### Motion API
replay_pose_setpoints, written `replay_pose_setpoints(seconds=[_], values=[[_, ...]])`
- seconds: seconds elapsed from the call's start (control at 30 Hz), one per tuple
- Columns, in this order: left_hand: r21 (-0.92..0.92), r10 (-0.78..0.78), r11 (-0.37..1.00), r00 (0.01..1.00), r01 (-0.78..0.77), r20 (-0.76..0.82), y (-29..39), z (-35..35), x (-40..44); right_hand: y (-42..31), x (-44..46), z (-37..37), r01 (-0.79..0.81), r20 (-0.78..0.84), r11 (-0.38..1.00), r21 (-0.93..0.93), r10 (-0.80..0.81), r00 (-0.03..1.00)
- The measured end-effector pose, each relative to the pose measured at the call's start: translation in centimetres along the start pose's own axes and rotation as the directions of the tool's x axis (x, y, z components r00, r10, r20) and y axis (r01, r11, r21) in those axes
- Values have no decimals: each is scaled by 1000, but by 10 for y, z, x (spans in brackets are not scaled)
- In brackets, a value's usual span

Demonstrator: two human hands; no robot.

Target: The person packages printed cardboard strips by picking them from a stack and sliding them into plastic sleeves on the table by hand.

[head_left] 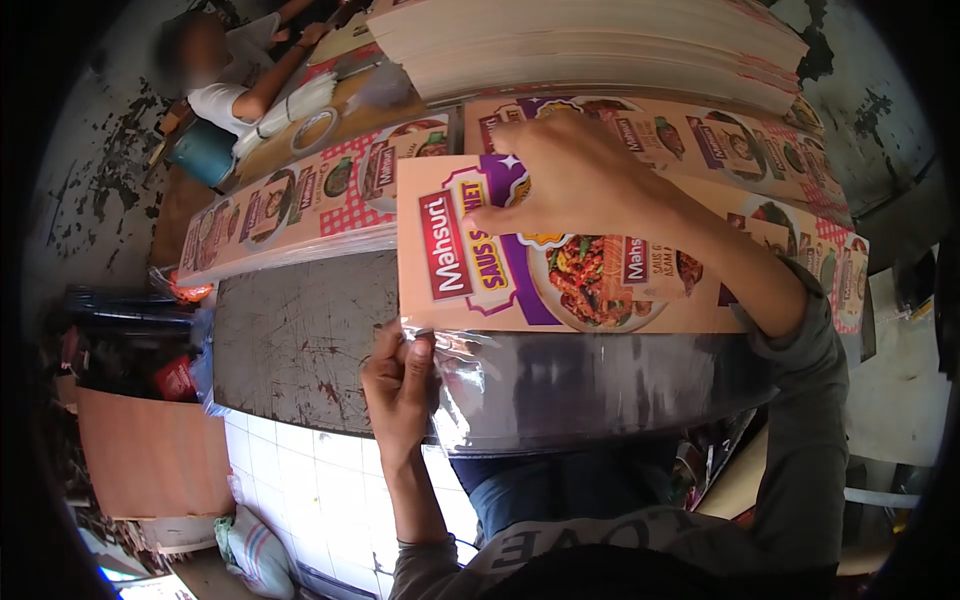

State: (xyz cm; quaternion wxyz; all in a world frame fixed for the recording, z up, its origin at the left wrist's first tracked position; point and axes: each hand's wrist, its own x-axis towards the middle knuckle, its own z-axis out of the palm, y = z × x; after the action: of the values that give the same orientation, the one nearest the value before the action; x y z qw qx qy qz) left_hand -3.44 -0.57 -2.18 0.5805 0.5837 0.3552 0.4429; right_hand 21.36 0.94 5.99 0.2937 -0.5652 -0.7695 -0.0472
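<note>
Head view: pinching the corner of a clear plastic sheet (610, 395) between thumb and curled fingers of the left hand (398, 380), just at the seven o'clock corner of a printed card (580, 285); spreading thumb and forefinger wide with the right hand (560, 175), stretched in from four o'clock across the card's upper part; touching the printed face with that thumb, by the look of it, though impossible to tell whether gripping anything there; near the middle of the view, directly above the plastic, the card, tan with a purple band, a red label reading "Mahsuri" and a picture of a plate of food; at nine o'clock from the card, a scratched grey desk (305, 340); at ten o'clock, beyond the bare metal, a pile of similar printed cards (300, 205); at one o'clock, behind the right hand, another pile of cards (690, 135); further off at twelve to one o'clock, a thick stack of paper (590, 55); at eleven o'clock, well apart, a person (240, 90) in a white top, near a roll of tape (315, 131) and a blue-green container (205, 153); down at seven o'clock, white floor tiles (320, 490) and a striped bag (258, 550).
</note>
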Motion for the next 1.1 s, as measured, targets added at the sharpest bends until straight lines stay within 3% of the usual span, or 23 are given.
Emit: replay_pose_setpoints(seconds=[0.03, 0.07, 0.1, 0.2, 0.33, 0.43, 0.57, 0.87, 0.97, 1.03, 1.1], values=[[39, -93, 995, 994, 91, 54, 6, 1, -2, -2, 2, 1, -13, -15, 1000, 7, 13, 1000], [11, -112, 994, 992, 112, 50, 3, 0, -1, -3, 2, -4, -64, 69, 998, -27, 66, 995], [13, -109, 994, 993, 108, 45, 1, 1, -1, -4, 0, -1, -59, 67, 998, -25, 60, 996], [-44, -78, 996, 996, 77, -32, -5, 6, 1, 1, -5, 10, 137, -87, 966, -219, -159, 983], [91, -96, 991, 994, 101, -55, -7, 1, 2, 2, -6, 11, 157, -50, 965, -208, -171, 984], [8, -83, 996, 994, 83, -65, -9, 3, 2, 3, -9, 14, 151, -53, 961, -230, -168, 984], [-14, -132, 991, 989, 132, -59, -5, 4, 2, 0, -11, 14, 139, 0, 976, -169, -141, 990], [-6, -85, 996, 996, 85, -14, -7, -2, 1, 0, -13, 19, 73, 127, 991, -111, -59, 990], [-106, -130, 985, 991, 134, 43, -2, 1, 2, 4, -13, 22, 19, 148, 998, -54, -11, 989], [12, -57, 998, 998, 57, 37, -1, 2, 3, 5, -12, 22, -19, 153, 1000, 0, 19, 988], [54, -96, 994, 991, 92, 94, 11, 4, -3, 6, -9, 16, -126, 206, 990, 56, 112, 972]])
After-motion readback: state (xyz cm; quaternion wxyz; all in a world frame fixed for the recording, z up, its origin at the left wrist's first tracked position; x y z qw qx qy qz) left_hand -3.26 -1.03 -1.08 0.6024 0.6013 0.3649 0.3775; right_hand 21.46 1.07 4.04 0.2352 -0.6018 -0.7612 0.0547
